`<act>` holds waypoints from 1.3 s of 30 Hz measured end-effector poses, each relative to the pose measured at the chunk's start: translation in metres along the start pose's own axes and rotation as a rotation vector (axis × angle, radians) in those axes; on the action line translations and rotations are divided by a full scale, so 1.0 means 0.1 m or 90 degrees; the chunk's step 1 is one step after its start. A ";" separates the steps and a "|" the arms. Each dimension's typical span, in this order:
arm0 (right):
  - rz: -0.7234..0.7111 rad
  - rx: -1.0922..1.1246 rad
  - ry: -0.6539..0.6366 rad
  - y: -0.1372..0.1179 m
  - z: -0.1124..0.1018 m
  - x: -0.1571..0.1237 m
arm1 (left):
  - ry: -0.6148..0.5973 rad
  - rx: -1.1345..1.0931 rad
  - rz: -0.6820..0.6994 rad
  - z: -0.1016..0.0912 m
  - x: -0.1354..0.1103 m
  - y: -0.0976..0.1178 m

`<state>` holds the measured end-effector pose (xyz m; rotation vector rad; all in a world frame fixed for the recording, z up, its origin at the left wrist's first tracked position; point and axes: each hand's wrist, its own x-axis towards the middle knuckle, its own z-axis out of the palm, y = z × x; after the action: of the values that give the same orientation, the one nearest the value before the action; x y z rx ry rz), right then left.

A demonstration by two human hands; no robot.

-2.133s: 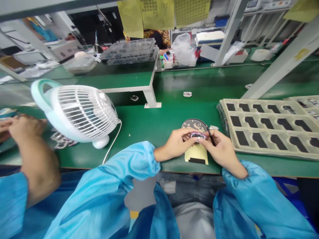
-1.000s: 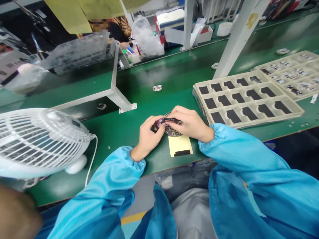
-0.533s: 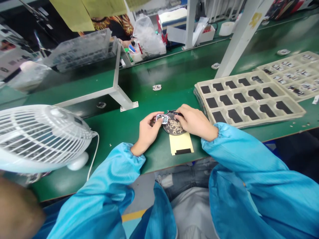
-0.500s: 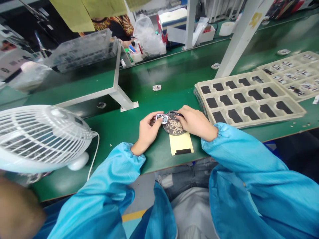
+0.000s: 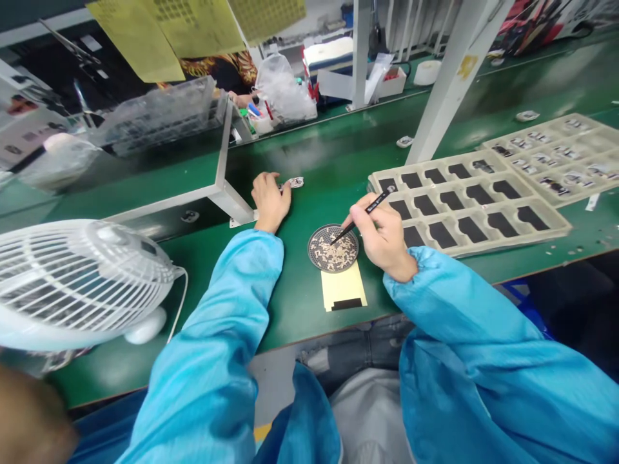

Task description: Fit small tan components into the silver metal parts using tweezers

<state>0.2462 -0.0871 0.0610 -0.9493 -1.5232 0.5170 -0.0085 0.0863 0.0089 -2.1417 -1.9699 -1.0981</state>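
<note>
My left hand point(image 5: 271, 201) rests at the back of the table, left of a small white-framed device part point(image 5: 296, 182). Its thumb and fingers close around another such part point(image 5: 282, 187), mostly covered by them. In my right hand point(image 5: 383, 237) is a pair of black tweezers point(image 5: 369, 210), slanting down to the left. Their tips reach into the round dark dish point(image 5: 312, 256), among many tiny beige pieces point(image 5: 333, 250). A yellow paper point(image 5: 341, 288) with a black strip lies under the dish's near edge.
A pale tray point(image 5: 467, 243) with black-lined compartments stands at right, with a second tray point(image 5: 589, 193) of device parts beyond it. A white fan point(image 5: 87, 283) fills the left side, near a shelf leg point(image 5: 235, 205). A white post point(image 5: 454, 84) rises at the back right.
My left hand has moved from beside the dish to the back left with the device part. The tweezers now point down into the dish. The whole view has shifted slightly.
</note>
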 end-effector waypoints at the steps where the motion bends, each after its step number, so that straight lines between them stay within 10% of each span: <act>1: 0.037 0.022 0.002 0.00 0.00 0.00 | -0.005 0.021 0.000 0.07 0.04 0.03; 11: 0.212 0.209 -0.134 0.14 0.09 -0.02 | -0.011 -0.035 -0.059 0.18 0.06 0.21; 23: 0.237 0.160 -0.312 0.00 -0.24 -0.92 | -0.184 -0.275 0.165 -0.74 -1.55 0.67; 39: 0.206 0.129 -0.324 0.04 -0.24 -0.90 | -0.225 -0.326 0.227 -0.80 -1.55 0.71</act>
<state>0.2661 -0.1616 0.0088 -0.9521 -1.7258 1.1957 0.0253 -0.0991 0.0206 -2.9804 -1.4059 -1.3357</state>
